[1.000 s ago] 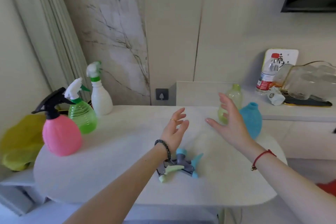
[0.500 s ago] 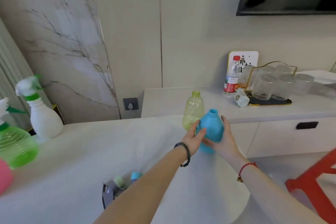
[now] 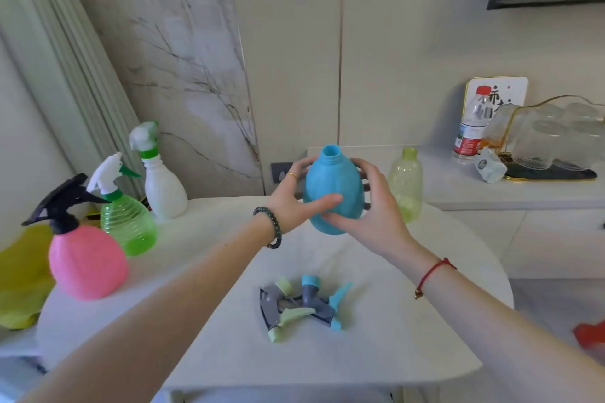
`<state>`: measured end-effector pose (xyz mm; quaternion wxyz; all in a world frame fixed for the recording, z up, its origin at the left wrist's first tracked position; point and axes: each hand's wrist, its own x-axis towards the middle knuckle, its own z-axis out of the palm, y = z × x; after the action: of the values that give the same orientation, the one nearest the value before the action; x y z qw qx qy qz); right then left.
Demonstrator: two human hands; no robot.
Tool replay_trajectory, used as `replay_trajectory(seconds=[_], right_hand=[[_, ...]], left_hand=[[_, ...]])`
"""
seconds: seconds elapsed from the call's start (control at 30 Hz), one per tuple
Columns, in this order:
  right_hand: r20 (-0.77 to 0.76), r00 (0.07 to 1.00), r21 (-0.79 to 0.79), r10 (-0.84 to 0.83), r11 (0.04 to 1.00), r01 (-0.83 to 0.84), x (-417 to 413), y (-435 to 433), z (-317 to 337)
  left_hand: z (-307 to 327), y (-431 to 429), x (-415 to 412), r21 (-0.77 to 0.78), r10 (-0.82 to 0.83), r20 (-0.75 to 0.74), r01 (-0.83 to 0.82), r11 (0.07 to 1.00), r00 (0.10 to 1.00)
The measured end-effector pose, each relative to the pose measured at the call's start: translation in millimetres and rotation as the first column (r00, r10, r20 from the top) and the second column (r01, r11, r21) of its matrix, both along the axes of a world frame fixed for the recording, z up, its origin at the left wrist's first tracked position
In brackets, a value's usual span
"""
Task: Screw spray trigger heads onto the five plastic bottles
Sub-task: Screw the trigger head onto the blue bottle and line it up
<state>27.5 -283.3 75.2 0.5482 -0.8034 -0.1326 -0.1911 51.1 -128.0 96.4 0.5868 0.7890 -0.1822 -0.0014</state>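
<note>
A blue bottle with an open threaded neck is held upright above the white table, my left hand and my right hand wrapped around its sides. Two loose trigger heads lie near the table's front: a grey one with pale green parts and a grey one with blue parts. A yellow-green bottle without a head stands to the right of my hands. On the left stand a pink bottle with a black head, a green bottle and a white bottle, both with white heads.
A yellow cloth lies at the far left. On the counter at the back right are a water bottle, a small white carton and a tray of glasses. Something red shows at the right edge.
Both hands reached to the blue bottle at the right, took hold of it and brought it up toward the table's middle. My view swung right and back again.
</note>
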Motion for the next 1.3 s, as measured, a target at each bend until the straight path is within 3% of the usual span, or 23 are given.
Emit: replay_trajectory(seconds=[0.1, 0.2, 0.27, 0.33, 0.43, 0.5, 0.6, 0.67, 0.73, 0.83, 0.93, 1.0, 1.07, 1.17, 1.3], right_hand=[[-0.049, 0.989, -0.047, 0.142, 0.988, -0.144, -7, 38, -5], [-0.226, 0.916, -0.197, 0.331, 0.906, -0.375, -8, 59, -16], [-0.339, 0.875, -0.430, 0.346, 0.771, -0.471, -5, 58, -24], [-0.354, 0.884, -0.658, 0.306, 0.590, -0.468, -4, 50, -32], [-0.358, 0.894, -0.857, 0.270, 0.286, -0.429, -6, 36, -50], [-0.346, 0.905, -0.899, 0.248, 0.189, -0.396, -8, 29, -61], [-0.277, 0.931, -0.938, 0.239, 0.142, -0.316, -6, 20, -71], [-0.265, 0.940, -0.929, 0.214, 0.202, -0.309, -3, 11, -73], [-0.269, 0.942, -0.848, 0.203, 0.414, -0.331, -1, 3, -66], [-0.135, 0.963, -0.616, 0.231, 0.742, -0.265, -1, -2, -33], [0.040, 0.982, -0.274, 0.185, 0.947, -0.168, 3, 13, 16], [0.055, 0.973, 0.083, 0.223, 0.970, -0.228, 4, 31, 52], [0.042, 0.947, 0.314, 0.318, 0.896, -0.315, 4, 51, 84], [-0.009, 0.916, 0.337, 0.401, 0.864, -0.375, 0, 83, 106], [-0.085, 0.925, 0.168, 0.370, 0.921, -0.352, -2, 112, 97]], left_hand=[[-3, 47, -16, 0.087, 0.057, -0.026, -0.055, 0.995, 0.998], [-18, 89, -33, 0.101, 0.138, -0.100, -0.128, 0.987, 0.985], [-34, 114, -43, 0.109, 0.201, -0.178, -0.184, 0.977, 0.963], [-47, 135, -52, 0.107, 0.246, -0.225, -0.227, 0.968, 0.943], [-63, 157, -61, 0.094, 0.284, -0.252, -0.268, 0.959, 0.925], [-71, 164, -66, 0.120, 0.295, -0.247, -0.273, 0.954, 0.923], [-79, 164, -70, 0.130, 0.296, -0.223, -0.273, 0.953, 0.929], [-82, 159, -71, 0.111, 0.288, -0.211, -0.270, 0.956, 0.934], [-85, 154, -70, 0.088, 0.281, -0.209, -0.268, 0.959, 0.937], [-87, 147, -66, 0.089, 0.268, -0.218, -0.254, 0.963, 0.939], [-90, 138, -62, 0.094, 0.248, -0.223, -0.233, 0.968, 0.943], [-90, 131, -60, 0.104, 0.240, -0.222, -0.222, 0.970, 0.945], [-90, 125, -58, 0.112, 0.231, -0.224, -0.211, 0.971, 0.947], [-90, 120, -57, 0.116, 0.224, -0.223, -0.203, 0.972, 0.949], [-90, 118, -57, 0.105, 0.217, -0.226, -0.198, 0.975, 0.950]])
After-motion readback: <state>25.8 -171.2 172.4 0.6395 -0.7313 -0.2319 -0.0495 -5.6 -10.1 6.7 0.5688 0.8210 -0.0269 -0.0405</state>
